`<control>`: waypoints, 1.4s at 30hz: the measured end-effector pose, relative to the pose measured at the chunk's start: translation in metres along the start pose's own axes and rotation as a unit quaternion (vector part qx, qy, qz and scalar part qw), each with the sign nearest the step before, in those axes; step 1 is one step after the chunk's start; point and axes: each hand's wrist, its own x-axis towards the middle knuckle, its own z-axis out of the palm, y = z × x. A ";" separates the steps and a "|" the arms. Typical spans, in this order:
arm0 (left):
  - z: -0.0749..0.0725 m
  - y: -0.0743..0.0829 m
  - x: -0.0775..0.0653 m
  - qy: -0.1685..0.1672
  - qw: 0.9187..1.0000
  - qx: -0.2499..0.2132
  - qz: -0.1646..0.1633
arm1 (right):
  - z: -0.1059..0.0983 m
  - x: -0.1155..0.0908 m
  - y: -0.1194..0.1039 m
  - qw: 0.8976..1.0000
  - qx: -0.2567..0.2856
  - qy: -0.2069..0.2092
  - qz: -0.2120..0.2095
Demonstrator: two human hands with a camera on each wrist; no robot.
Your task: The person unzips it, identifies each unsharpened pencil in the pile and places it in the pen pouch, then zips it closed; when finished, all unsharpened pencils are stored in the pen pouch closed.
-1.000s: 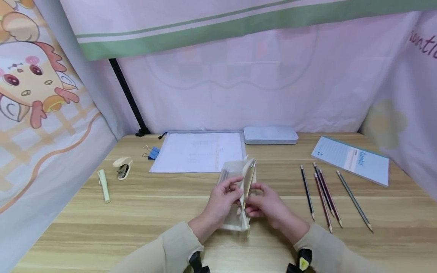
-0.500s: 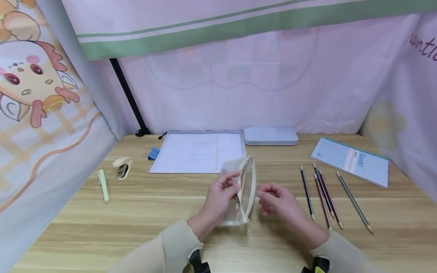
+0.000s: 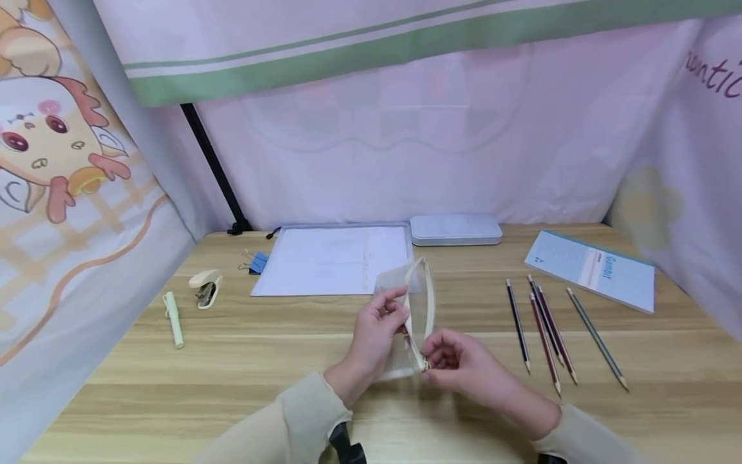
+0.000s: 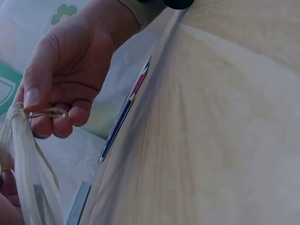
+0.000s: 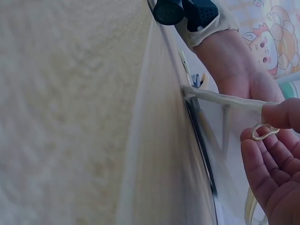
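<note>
In the head view a translucent zip pouch (image 3: 399, 361) with a cream zipper stands on edge in the middle of the table, its mouth spread apart. My left hand (image 3: 371, 332) holds the pouch's left side, thumb and fingers at the zipper edge. At the near end, my right hand (image 3: 472, 368) pinches the zipper by its pull. The left wrist view shows the looped metal pull (image 4: 55, 112) under the right thumb. That ring-shaped pull (image 5: 255, 133) also appears beside the right fingers in the right wrist view.
Several pencils (image 3: 545, 335) and a blue notepad (image 3: 591, 270) lie to the right. Behind the pouch are white papers (image 3: 330, 258) and a pale flat case (image 3: 455, 230). A blue binder clip (image 3: 258, 263), a stapler (image 3: 206, 288) and a light green pen (image 3: 174, 320) lie left.
My right hand let go of the pouch's upper right side, drew back right, then came in to the zipper pull at the near end. The pouch mouth has widened; my left hand keeps its hold.
</note>
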 end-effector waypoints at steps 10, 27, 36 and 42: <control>-0.013 0.006 -0.010 -0.011 0.995 0.102 0.021 | -0.007 -0.006 -0.007 0.996 -0.035 0.033 -0.079; -0.021 0.021 -0.045 -0.157 0.931 0.322 0.064 | -0.003 0.005 -0.013 0.990 -0.034 0.045 -0.128; -0.014 0.023 -0.047 -0.161 0.936 0.300 0.091 | -0.008 0.007 -0.015 0.994 -0.036 0.065 -0.075; -0.013 0.022 -0.047 -0.159 0.945 0.269 0.098 | -0.013 0.009 -0.015 0.997 -0.013 0.070 -0.034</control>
